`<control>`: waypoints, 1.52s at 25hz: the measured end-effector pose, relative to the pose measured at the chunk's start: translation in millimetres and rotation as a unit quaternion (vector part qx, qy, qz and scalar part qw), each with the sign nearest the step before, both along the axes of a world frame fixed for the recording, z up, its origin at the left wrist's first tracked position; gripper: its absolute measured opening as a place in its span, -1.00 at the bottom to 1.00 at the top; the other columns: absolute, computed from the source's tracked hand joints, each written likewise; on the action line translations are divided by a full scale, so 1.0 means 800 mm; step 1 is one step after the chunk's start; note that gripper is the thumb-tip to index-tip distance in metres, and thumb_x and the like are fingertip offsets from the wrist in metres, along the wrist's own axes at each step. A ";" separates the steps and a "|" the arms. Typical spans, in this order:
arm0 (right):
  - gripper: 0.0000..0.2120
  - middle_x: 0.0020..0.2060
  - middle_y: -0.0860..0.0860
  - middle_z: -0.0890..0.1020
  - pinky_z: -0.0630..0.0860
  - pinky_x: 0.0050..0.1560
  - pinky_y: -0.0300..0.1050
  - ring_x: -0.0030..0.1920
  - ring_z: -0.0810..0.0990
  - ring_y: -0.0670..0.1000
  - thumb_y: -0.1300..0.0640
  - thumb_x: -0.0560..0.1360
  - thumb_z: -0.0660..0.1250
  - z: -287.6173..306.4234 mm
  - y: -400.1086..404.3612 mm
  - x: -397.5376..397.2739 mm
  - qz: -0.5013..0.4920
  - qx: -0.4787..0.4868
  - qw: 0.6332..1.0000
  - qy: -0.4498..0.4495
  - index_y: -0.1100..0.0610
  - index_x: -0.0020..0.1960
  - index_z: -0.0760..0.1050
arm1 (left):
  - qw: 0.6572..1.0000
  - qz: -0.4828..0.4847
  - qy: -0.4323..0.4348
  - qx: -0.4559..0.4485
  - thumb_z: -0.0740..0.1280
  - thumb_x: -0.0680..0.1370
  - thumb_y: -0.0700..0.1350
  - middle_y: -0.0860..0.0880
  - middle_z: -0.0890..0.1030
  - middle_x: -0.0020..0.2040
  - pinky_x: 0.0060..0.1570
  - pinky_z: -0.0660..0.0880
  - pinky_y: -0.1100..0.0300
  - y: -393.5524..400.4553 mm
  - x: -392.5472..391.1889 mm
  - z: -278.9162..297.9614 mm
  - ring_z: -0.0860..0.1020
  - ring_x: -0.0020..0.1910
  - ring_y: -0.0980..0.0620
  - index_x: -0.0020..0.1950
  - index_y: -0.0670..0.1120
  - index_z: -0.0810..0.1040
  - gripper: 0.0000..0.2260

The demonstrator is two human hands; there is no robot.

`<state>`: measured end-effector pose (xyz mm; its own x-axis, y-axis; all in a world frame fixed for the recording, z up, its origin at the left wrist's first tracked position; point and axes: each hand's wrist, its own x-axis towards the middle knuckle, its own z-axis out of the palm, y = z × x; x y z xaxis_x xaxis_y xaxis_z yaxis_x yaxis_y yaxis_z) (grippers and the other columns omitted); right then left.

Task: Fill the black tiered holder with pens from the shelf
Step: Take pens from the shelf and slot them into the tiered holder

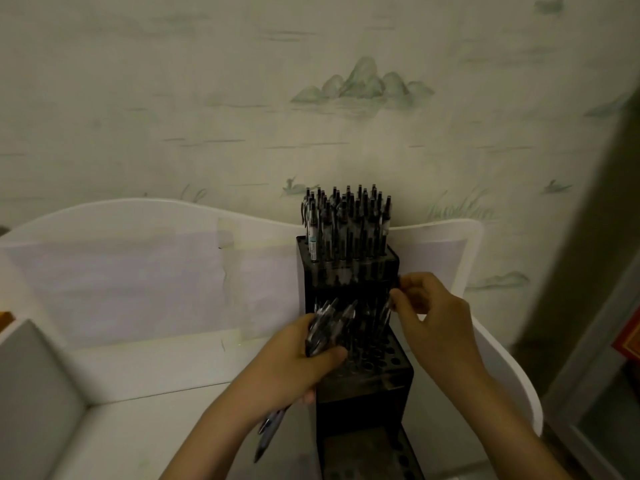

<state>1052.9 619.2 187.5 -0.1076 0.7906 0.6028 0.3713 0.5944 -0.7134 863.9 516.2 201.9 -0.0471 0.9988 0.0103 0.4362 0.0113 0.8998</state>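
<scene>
The black tiered holder [367,386] stands against the back panel of a white shelf. Its top tier is packed with several upright pens [346,220]. A few pens stand in the middle tier, where open holes show. My left hand [298,362] grips a bundle of pens [329,327] in front of the middle tier; their lower ends stick out below my palm. My right hand [426,306] pinches the top of one pen [384,313] at the right side of the middle tier.
The white shelf [173,368] has a curved back panel and a rounded right side wall [512,375]. A grey divider [38,375] stands at the left. Patterned wallpaper rises behind. A dark doorway edge lies at the right.
</scene>
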 end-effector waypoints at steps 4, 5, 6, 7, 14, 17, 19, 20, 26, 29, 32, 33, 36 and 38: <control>-0.87 -0.22 -0.23 0.60 0.45 -0.17 -0.52 -0.15 0.60 -0.26 0.14 0.52 0.39 -0.003 -0.001 -0.008 0.002 0.012 1.000 -0.026 -0.04 0.00 0.48 | 1.000 0.006 0.009 -0.001 0.38 0.53 0.00 0.15 0.54 -0.48 -0.51 0.43 0.27 0.002 -0.008 0.000 0.50 -0.57 0.09 0.04 0.06 0.47 -0.86; -0.87 -0.23 -0.22 0.60 0.45 -0.17 -0.51 -0.17 0.60 -0.27 0.14 0.52 0.40 -0.002 -0.001 -0.010 0.004 0.013 0.999 -0.032 -0.04 -0.01 0.48 | 1.000 0.006 0.005 -0.001 0.38 0.53 0.00 0.14 0.53 -0.49 -0.50 0.43 0.25 0.002 -0.009 -0.001 0.50 -0.56 0.08 0.04 0.06 0.47 -0.86; -0.86 -0.24 -0.22 0.60 0.46 -0.17 -0.51 -0.18 0.59 -0.27 0.13 0.51 0.41 0.000 0.000 -0.011 0.007 0.012 0.999 -0.039 -0.05 -0.02 0.48 | 1.000 0.005 0.003 -0.001 0.38 0.53 0.00 0.14 0.53 -0.49 -0.50 0.44 0.24 0.002 -0.010 -0.001 0.49 -0.56 0.07 0.04 0.06 0.47 -0.85; -0.86 -0.25 -0.22 0.60 0.47 -0.17 -0.49 -0.19 0.59 -0.28 0.13 0.51 0.41 0.003 0.001 -0.011 0.011 0.008 0.999 -0.047 -0.06 -0.04 0.48 | 1.000 0.004 0.003 -0.001 0.38 0.53 0.00 0.14 0.53 -0.48 -0.49 0.44 0.23 0.001 -0.010 -0.001 0.49 -0.57 0.07 0.06 0.07 0.47 -0.85; -0.80 -0.34 -0.13 0.66 0.57 -0.21 -0.30 -0.32 0.63 -0.19 0.13 0.48 0.45 0.026 0.013 -0.013 0.025 -0.046 0.993 -0.105 -0.11 -0.21 0.49 | 1.000 -0.004 -0.001 0.004 0.38 0.53 0.02 0.15 0.54 -0.46 -0.48 0.46 0.21 0.001 -0.010 -0.001 0.49 -0.57 0.09 0.06 0.09 0.47 -0.84; -0.79 -0.35 -0.07 0.67 0.61 -0.18 -0.20 -0.32 0.66 -0.14 0.16 0.46 0.46 0.030 0.019 -0.011 0.039 -0.088 0.989 -0.109 -0.08 -0.24 0.51 | 1.000 -0.001 -0.001 0.007 0.38 0.52 0.03 0.12 0.55 -0.43 -0.47 0.47 0.21 0.001 -0.010 0.000 0.50 -0.56 0.08 0.06 0.10 0.47 -0.84; -0.82 -0.32 -0.04 0.67 0.60 -0.18 -0.22 -0.29 0.67 -0.10 0.15 0.46 0.46 0.020 0.018 -0.013 0.040 -0.123 0.982 -0.140 -0.05 -0.23 0.51 | 1.000 -0.003 -0.003 0.011 0.38 0.52 0.02 0.12 0.55 -0.42 -0.47 0.47 0.22 0.000 -0.010 0.000 0.50 -0.55 0.08 0.07 0.10 0.47 -0.83; -0.83 -0.31 -0.04 0.67 0.57 -0.21 -0.30 -0.27 0.66 -0.11 0.14 0.46 0.46 0.013 0.017 -0.014 0.034 -0.130 0.979 -0.153 -0.05 -0.22 0.51 | 1.000 -0.003 -0.006 0.013 0.38 0.52 0.02 0.12 0.55 -0.42 -0.47 0.47 0.22 0.000 -0.010 0.001 0.50 -0.55 0.08 0.07 0.10 0.47 -0.83; -0.86 -0.26 -0.15 0.62 0.45 -0.27 -0.47 -0.22 0.61 -0.20 0.03 0.42 0.50 0.009 0.003 -0.005 0.012 -0.122 0.976 -0.179 -0.07 -0.11 0.54 | 1.000 -0.008 -0.022 0.018 0.39 0.52 0.00 0.07 0.54 -0.36 -0.48 0.46 0.27 0.000 -0.006 0.002 0.51 -0.54 0.13 0.03 0.10 0.49 -0.87; -0.84 -0.29 -0.19 0.62 0.45 -0.27 -0.46 -0.27 0.58 -0.20 -0.01 0.40 0.49 0.012 -0.022 -0.005 -0.007 -0.024 0.994 -0.104 -0.09 -0.06 0.56 | 0.999 -0.017 -0.024 0.013 0.40 0.52 0.00 0.06 0.57 -0.35 -0.49 0.47 0.27 0.001 -0.003 0.001 0.52 -0.54 0.12 0.01 0.13 0.48 -0.87; -0.91 -0.28 -0.18 0.67 0.47 -0.28 -0.43 -0.26 0.61 -0.21 -0.05 0.42 0.45 0.011 -0.048 -0.017 0.093 -0.090 0.991 -0.025 -0.07 -0.10 0.65 | 1.000 -0.019 -0.017 0.005 0.39 0.51 0.01 0.05 0.59 -0.35 -0.48 0.49 0.26 0.005 0.000 -0.001 0.54 -0.54 0.12 0.04 0.15 0.48 -0.84; -0.92 -0.28 -0.17 0.69 0.49 -0.27 -0.40 -0.26 0.63 -0.21 -0.02 0.44 0.45 0.011 -0.051 -0.022 0.131 -0.143 0.981 -0.008 -0.06 -0.10 0.68 | 1.000 -0.021 -0.009 0.007 0.38 0.51 0.01 0.07 0.61 -0.35 -0.48 0.50 0.24 0.005 0.002 -0.002 0.55 -0.53 0.11 0.06 0.17 0.47 -0.83; -0.96 -0.34 -0.05 0.70 0.52 -0.29 -0.32 -0.32 0.63 -0.13 0.13 0.44 0.46 0.013 -0.050 -0.026 0.174 -0.245 0.949 0.099 0.04 -0.14 0.70 | 0.999 -0.033 0.002 0.026 0.37 0.52 0.04 0.16 0.64 -0.31 -0.45 0.53 0.23 0.006 0.006 -0.002 0.57 -0.51 0.10 0.09 0.21 0.46 -0.81; -0.94 -0.29 0.04 0.71 0.59 -0.23 -0.25 -0.26 0.67 -0.02 0.17 0.44 0.46 0.017 -0.047 -0.027 0.178 -0.266 0.935 0.153 0.11 -0.12 0.70 | 0.999 -0.035 0.002 0.041 0.38 0.52 0.04 0.23 0.62 -0.33 -0.45 0.50 0.28 0.008 0.005 0.000 0.56 -0.50 0.13 0.05 0.22 0.46 -0.83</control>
<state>1031.6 581.8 201.4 -0.3077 0.9344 0.1795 -0.0526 0.1716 -0.9838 868.0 522.6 202.2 0.0240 0.9955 0.0919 0.4373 -0.0931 0.8945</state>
